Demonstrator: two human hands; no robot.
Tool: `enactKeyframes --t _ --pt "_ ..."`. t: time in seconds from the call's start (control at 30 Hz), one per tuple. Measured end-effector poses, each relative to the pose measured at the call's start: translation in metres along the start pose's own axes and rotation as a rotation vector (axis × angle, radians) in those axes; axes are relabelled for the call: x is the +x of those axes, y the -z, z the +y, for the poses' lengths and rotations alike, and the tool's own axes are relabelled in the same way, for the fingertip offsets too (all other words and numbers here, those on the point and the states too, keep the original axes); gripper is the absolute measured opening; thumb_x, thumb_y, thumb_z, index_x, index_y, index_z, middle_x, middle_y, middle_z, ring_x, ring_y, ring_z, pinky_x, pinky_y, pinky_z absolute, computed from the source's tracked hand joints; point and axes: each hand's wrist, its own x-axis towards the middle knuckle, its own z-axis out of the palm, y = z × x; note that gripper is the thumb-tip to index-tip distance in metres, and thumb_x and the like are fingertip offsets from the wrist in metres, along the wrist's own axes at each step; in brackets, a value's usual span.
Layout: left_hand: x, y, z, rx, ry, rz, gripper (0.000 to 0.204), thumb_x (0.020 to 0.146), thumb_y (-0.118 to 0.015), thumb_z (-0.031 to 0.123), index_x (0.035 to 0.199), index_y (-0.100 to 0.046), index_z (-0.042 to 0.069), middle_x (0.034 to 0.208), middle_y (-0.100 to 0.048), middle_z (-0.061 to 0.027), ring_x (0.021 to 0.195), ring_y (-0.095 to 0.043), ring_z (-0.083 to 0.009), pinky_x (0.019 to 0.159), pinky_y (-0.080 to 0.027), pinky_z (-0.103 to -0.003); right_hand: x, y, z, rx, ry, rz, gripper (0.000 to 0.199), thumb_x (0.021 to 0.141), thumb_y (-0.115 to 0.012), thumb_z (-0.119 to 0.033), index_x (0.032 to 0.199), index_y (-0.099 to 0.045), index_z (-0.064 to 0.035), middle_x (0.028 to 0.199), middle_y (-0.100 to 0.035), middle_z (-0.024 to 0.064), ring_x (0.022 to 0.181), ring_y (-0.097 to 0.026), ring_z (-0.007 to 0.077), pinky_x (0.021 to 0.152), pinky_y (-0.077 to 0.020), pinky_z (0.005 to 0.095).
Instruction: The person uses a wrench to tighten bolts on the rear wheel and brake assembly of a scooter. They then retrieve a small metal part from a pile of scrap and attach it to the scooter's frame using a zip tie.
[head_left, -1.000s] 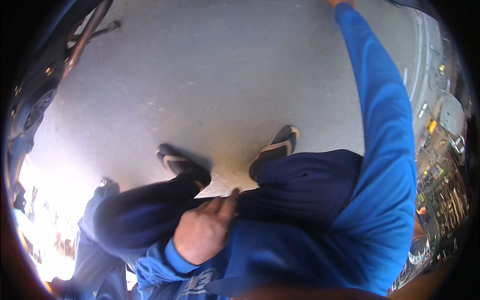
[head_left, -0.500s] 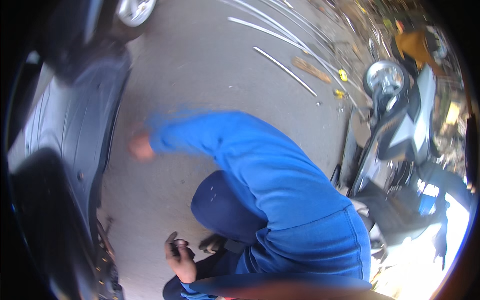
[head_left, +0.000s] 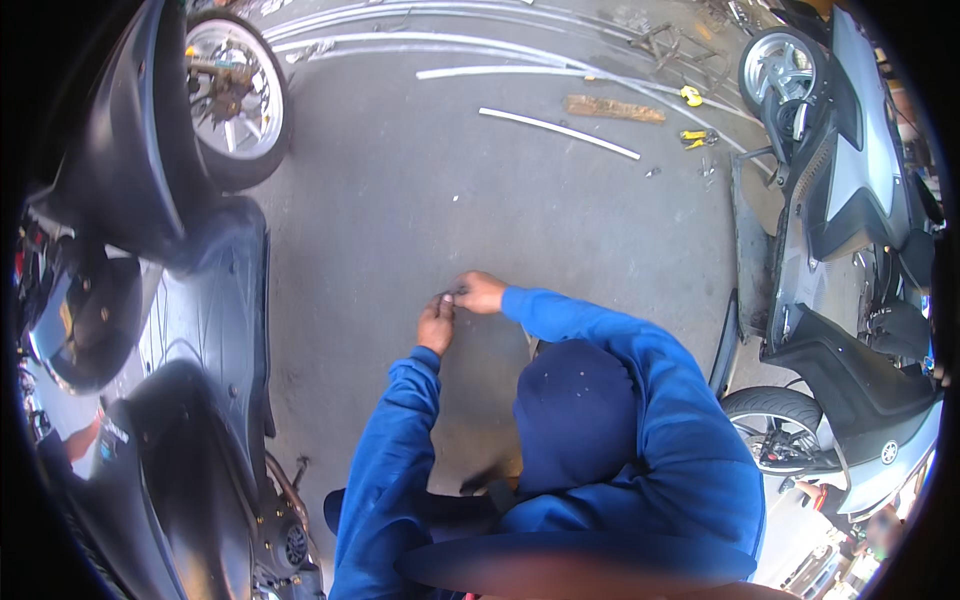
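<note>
My two hands meet in front of me, above the grey floor. My left hand is closed, its fingertips pinching a small dark thing. From the other side my right hand has its fingers pressed together on the same thing. It is too small and too hidden by the fingers to name. Blue sleeves cover both forearms, and my dark blue trouser knee is bent up close to the right forearm.
A dark scooter stands close on the left, a grey and black scooter on the right. Ahead lie long metal rods, a short white strip, a wooden piece and yellow-handled pliers.
My right hand has come back from beside the left scooter to the middle. My left hand has risen forward from near my lap to meet it. The view has turned.
</note>
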Motion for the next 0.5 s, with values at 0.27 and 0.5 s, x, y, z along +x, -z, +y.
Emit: enactKeyframes --t 0.27,0.5 --pt "0.073 -0.017 0.028 -0.331 0.317 -0.1 0.024 0.096 -0.056 0.029 0.107 -0.056 0.008 0.075 -0.058 -0.0004 0.057 -0.052 -0.0098 0.047 -0.041 -0.026 0.17 0.237 0.1 -0.148 -0.315 0.477 0.04 0.085 -0.056 -0.018 0.121 -0.053 -0.0004 0.128 -0.052 0.0273 0.116 -0.051 0.0436 0.097 -0.0436 0.0463" --pt "0.255 0.024 0.099 -0.176 0.268 0.174 0.045 0.096 -0.055 0.04 0.128 -0.053 0.009 0.075 -0.056 0.0013 0.057 -0.047 -0.0074 0.049 -0.039 -0.024 0.304 0.363 0.097 -0.504 -0.215 0.915 0.043 0.09 -0.052 -0.026 0.13 -0.052 -0.01 0.126 -0.045 0.0179 0.12 -0.043 0.0356 0.099 -0.0318 0.0513"
